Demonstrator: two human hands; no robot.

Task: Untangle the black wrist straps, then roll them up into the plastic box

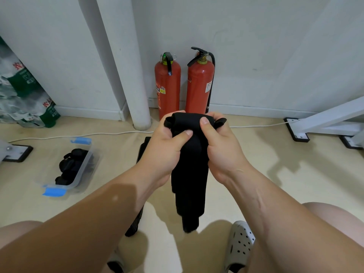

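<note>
I hold a black wrist strap (189,186) up in front of me with both hands. My left hand (165,146) grips its rolled top from the left, thumb pressed on the fabric. My right hand (218,142) grips the same top from the right, thumb on the roll. The loose tail hangs straight down between my forearms. Another black strap (136,223) lies on the floor behind my left forearm, partly hidden. A clear plastic box (83,170) with blue clips sits on the floor at the left, holding several rolled black straps (71,166).
Two red fire extinguishers (167,85) stand against the wall ahead, beside a white pipe (136,75). A white cable (78,134) runs along the floor. A white frame with black feet (299,131) stands at the right. Packed water bottles (21,91) lean far left. My grey clog (240,245) is below.
</note>
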